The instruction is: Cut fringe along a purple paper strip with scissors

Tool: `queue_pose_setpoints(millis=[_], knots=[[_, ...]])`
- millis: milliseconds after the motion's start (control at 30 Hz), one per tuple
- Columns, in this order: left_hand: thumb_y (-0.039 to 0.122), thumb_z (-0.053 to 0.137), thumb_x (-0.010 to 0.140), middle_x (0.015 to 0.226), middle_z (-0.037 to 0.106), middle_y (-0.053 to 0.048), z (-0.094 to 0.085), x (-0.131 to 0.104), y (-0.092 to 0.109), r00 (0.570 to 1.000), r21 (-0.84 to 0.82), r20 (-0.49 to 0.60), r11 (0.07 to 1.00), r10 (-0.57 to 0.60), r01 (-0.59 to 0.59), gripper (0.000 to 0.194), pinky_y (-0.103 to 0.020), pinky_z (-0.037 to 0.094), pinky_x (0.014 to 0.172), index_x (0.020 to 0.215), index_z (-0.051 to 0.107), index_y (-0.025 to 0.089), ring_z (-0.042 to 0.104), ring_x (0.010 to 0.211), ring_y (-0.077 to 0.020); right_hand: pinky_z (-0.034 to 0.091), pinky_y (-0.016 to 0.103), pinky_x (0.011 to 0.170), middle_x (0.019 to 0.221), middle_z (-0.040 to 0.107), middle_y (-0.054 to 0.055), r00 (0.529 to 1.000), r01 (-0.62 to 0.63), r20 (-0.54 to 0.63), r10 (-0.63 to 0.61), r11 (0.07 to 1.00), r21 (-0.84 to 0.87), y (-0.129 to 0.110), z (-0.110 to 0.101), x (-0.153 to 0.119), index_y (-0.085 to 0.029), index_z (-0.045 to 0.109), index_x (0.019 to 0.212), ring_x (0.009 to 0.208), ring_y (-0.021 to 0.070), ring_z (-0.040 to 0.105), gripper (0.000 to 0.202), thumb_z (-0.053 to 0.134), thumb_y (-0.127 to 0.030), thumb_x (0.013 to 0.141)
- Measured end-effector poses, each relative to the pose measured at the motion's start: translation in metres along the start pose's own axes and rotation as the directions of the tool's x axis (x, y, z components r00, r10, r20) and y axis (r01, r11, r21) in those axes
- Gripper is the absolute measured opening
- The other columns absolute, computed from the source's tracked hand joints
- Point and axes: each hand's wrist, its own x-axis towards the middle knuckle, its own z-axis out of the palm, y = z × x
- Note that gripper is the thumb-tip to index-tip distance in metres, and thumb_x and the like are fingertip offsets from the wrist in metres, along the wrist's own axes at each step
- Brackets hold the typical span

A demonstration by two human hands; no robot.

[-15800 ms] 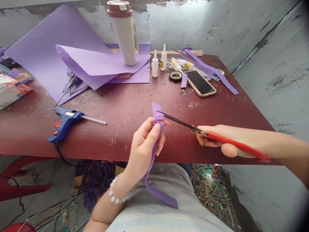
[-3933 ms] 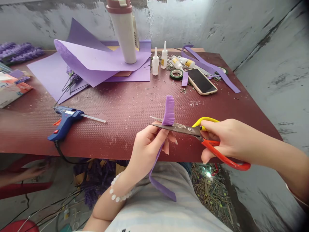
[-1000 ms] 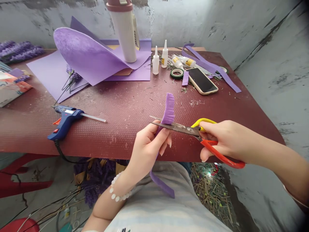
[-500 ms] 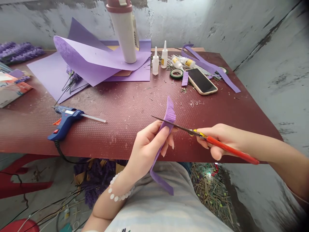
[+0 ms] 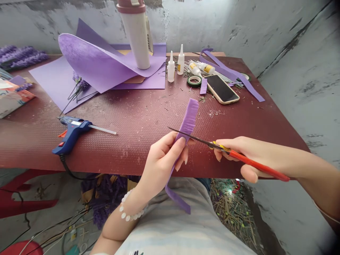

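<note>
Between the thumb and fingers of my left hand [image 5: 166,156] is a long purple foam strip [image 5: 189,115]. Its upper end stands above the thumb, with a row of fine cuts along the right edge; the lower end hangs down over my lap. My right hand [image 5: 239,154] grips a pair of scissors [image 5: 249,163] with red handles and dark blades. The blades lie across the strip just above my left thumb, pointing left. Whether they are fully closed on the foam I cannot tell.
A blue glue gun [image 5: 73,132] lies on the dark red table [image 5: 138,148] at left. Behind are purple sheets [image 5: 106,67], a white tumbler [image 5: 136,39], small glue bottles [image 5: 171,69], green tape [image 5: 194,81], a phone [image 5: 222,89] and more purple strips [image 5: 247,85].
The fringed upper end of the strip has straightened and stands higher. My right thumb has swung outward from the scissors handle. My left hand has hardly moved.
</note>
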Motion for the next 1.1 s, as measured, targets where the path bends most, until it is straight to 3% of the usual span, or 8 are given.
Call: queue_pose_setpoints(millis=[33, 200, 333, 567, 800, 1100], knots=[[0.042, 0.066, 0.105, 0.065, 0.059, 0.004, 0.000, 0.000, -0.001, 1.000, -0.002, -0.009, 1.000, 0.012, -0.012, 0.027, -0.021, 0.033, 0.046, 0.093, 0.071, 0.018, 0.043, 0.049, -0.0061, 0.032, 0.027, 0.048, 0.068, 0.053, -0.008, 0.999, -0.048, -0.023, 0.047, 0.999, -0.025, -0.006, 0.001, -0.002, -0.027, 0.054, 0.090, 0.057, 0.0144, 0.041, 0.029, 0.079, -0.035, 0.076], [0.038, 0.065, 0.105, 0.066, 0.059, 0.004, 0.000, 0.001, -0.002, 0.996, 0.014, -0.067, 0.998, 0.060, -0.059, 0.031, -0.021, 0.034, 0.048, 0.081, 0.061, 0.019, 0.045, 0.049, -0.0057, 0.041, 0.029, 0.051, 0.072, 0.062, -0.007, 0.980, -0.084, -0.195, 0.041, 0.973, -0.214, -0.016, 0.006, -0.004, -0.029, 0.054, 0.093, 0.060, 0.0194, 0.057, 0.044, 0.088, -0.046, 0.070], [0.035, 0.064, 0.105, 0.066, 0.060, 0.004, 0.003, 0.001, -0.001, 0.993, 0.101, -0.081, 0.992, 0.084, -0.076, 0.029, -0.022, 0.037, 0.051, 0.082, 0.062, 0.019, 0.047, 0.050, -0.0066, 0.045, 0.031, 0.056, 0.083, 0.069, -0.004, 0.944, -0.064, -0.325, -0.062, 0.931, -0.360, -0.006, 0.012, 0.000, -0.029, 0.054, 0.098, 0.067, 0.0241, 0.066, 0.054, 0.091, -0.053, 0.067], [0.034, 0.064, 0.105, 0.067, 0.062, 0.003, 0.004, 0.000, -0.001, 0.988, 0.202, -0.080, 0.973, 0.131, -0.112, 0.032, -0.023, 0.041, 0.053, 0.077, 0.061, 0.019, 0.049, 0.050, -0.0069, 0.047, 0.035, 0.059, 0.088, 0.071, 0.003, 0.904, -0.037, -0.393, -0.169, 0.885, -0.465, 0.000, 0.016, 0.005, -0.026, 0.055, 0.098, 0.069, 0.0290, 0.069, 0.057, 0.079, -0.072, 0.074], [0.029, 0.062, 0.106, 0.066, 0.063, 0.003, 0.005, 0.000, 0.000, 0.984, 0.185, -0.112, 0.976, 0.140, -0.118, 0.032, -0.021, 0.040, 0.052, 0.075, 0.060, 0.019, 0.049, 0.049, -0.0060, 0.034, 0.030, 0.048, 0.064, 0.056, -0.007, 0.876, -0.065, -0.434, -0.210, 0.841, -0.537, 0.000, 0.021, 0.006, -0.030, 0.043, 0.088, 0.046, 0.0202, 0.051, 0.055, 0.074, -0.074, 0.077], [0.036, 0.065, 0.104, 0.065, 0.063, 0.002, 0.006, 0.000, 0.001, 0.990, 0.142, -0.111, 0.987, 0.087, -0.071, 0.034, -0.022, 0.040, 0.050, 0.075, 0.061, 0.019, 0.049, 0.048, -0.0069, 0.032, 0.030, 0.047, 0.059, 0.052, -0.009, 0.873, -0.045, -0.440, -0.212, 0.863, -0.504, -0.001, 0.022, 0.008, -0.031, 0.032, 0.080, 0.043, 0.0174, 0.046, 0.059, 0.076, -0.070, 0.077]])
